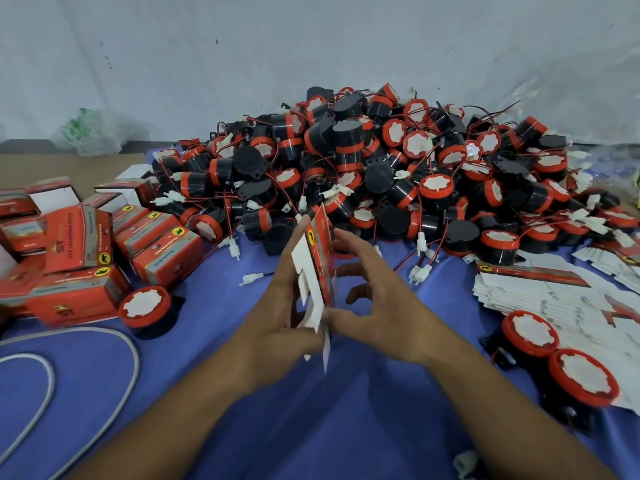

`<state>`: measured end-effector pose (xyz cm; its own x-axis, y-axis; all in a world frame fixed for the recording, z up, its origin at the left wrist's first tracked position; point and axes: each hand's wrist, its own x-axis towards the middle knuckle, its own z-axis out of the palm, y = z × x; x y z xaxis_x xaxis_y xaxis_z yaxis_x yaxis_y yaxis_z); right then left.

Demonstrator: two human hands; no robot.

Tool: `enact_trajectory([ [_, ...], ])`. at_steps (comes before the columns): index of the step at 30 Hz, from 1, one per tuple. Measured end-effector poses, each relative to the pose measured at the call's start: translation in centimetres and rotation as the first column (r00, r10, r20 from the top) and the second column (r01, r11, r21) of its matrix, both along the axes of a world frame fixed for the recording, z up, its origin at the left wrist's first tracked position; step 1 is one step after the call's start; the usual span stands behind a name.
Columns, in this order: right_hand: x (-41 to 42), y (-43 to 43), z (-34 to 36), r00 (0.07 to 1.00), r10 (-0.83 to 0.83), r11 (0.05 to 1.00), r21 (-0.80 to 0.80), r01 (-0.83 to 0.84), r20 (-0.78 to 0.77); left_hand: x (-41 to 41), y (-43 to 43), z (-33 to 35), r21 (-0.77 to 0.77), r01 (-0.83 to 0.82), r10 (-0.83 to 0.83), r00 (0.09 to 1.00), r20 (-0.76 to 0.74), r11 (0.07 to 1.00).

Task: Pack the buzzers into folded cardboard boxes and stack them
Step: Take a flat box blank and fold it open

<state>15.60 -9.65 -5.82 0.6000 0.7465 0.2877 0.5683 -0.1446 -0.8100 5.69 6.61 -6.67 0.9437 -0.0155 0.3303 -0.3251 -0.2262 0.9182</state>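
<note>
The flat cardboard box (317,268) is not yet unfolded: it is a thin sheet, red with a yellow round mark on the printed side and plain white on the inner side, and its white flaps stick out at the lower end. It stands nearly upright in the air, edge toward the camera, above the blue cloth (214,382) and just in front of the pile of buzzers (363,161). It is held between the two hands. The left hand (273,306) is on the white side, with the fingers almost straight and laid along the sheet up to its top edge. The right hand (377,313) is on the red side; its thumb presses the lower edge and its fingers are curved toward the printed face, so this hand pinches the box. Both forearms come from the bottom of the view and meet at the box. The buzzers are black cylinders with red caps, white centres and thin red and black wires with white plugs. The packed boxes (79,244) lie at the left, with one single buzzer (145,306) beside them. The stack of flat boxes (540,296) lies at the right, with two buzzers (530,329) close to it.
</note>
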Motion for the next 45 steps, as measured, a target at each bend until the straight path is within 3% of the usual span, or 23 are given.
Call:
enact_trajectory([
  [5, -0.5, 0.5, -0.4, 0.998, 0.064, 0.997, -0.032, -0.064, -0.004, 0.0, 0.4, 0.1, -0.125, 0.017, -0.02, 1.0, -0.024, 0.992],
  [7, -0.6, 0.4, -0.1, 0.997, 0.074, 0.997, 0.027, -0.073, -0.022, 0.3, 0.6, 0.2, -0.133, 0.008, -0.01, 1.0, -0.014, 0.991],
  [12, -0.8, 0.2, 0.6, 0.996, 0.049, 0.986, 0.163, -0.037, -0.07, 0.6, 0.2, 0.5, -0.324, -0.117, 0.095, 0.992, -0.084, 0.939],
  [15, -1.0, 0.5, 0.6, 1.0, -0.004, 0.992, 0.13, 0.001, 0.021, 0.6, 0.0, 0.8, -0.365, -0.17, 0.141, 0.984, -0.106, 0.915],
  [20, -0.7, 0.5, 0.5, 0.972, 0.085, 0.996, -0.048, -0.076, 0.219, 0.3, -0.7, 0.8, -0.308, -0.159, 0.117, 0.981, -0.153, 0.938],
  [22, -0.7, 0.5, 0.5, 0.987, 0.018, 1.0, -0.016, -0.015, 0.157, 0.2, -0.6, 0.7, -0.358, -0.148, 0.094, 0.982, -0.164, 0.922],
  [25, 0.1, 0.3, 0.8, 0.98, -0.156, 0.974, 0.145, 0.173, -0.123, 0.1, -0.1, 1.1, -0.431, -0.139, 0.081, 0.985, -0.151, 0.892],
  [29, 0.9, 0.5, 0.7, 0.84, -0.176, 0.946, 0.149, 0.288, -0.513, 0.0, -0.6, 1.4, -0.438, -0.122, 0.048, 0.983, -0.176, 0.891],
  [31, 0.7, 0.9, 0.6, 0.782, -0.14, 0.938, 0.172, 0.301, -0.607, 0.1, -0.8, 1.3, -0.441, -0.099, 0.004, 0.977, -0.211, 0.892],
  [35, 0.2, 1.3, 0.9, 0.766, -0.159, 0.928, 0.171, 0.332, -0.623, 0.2, -0.8, 1.2, -0.523, -0.056, -0.095, 0.962, -0.257, 0.851],
  [39, -0.1, 1.1, 0.6, 0.818, -0.165, 0.943, 0.156, 0.295, -0.551, 0.4, -1.2, 0.6, -0.454, -0.133, 0.006, 0.963, -0.27, 0.881],
  [42, -0.5, 1.3, 0.1, 0.854, -0.037, 0.968, 0.193, 0.158, -0.518, 0.4, -1.4, 0.7, -0.438, -0.209, 0.096, 0.959, -0.265, 0.874],
  [45, -0.6, 1.3, -0.5, 0.842, 0.18, 0.971, 0.228, -0.069, -0.508, 0.6, -0.9, 1.0, -0.544, -0.266, 0.145, 0.956, -0.254, 0.796],
])
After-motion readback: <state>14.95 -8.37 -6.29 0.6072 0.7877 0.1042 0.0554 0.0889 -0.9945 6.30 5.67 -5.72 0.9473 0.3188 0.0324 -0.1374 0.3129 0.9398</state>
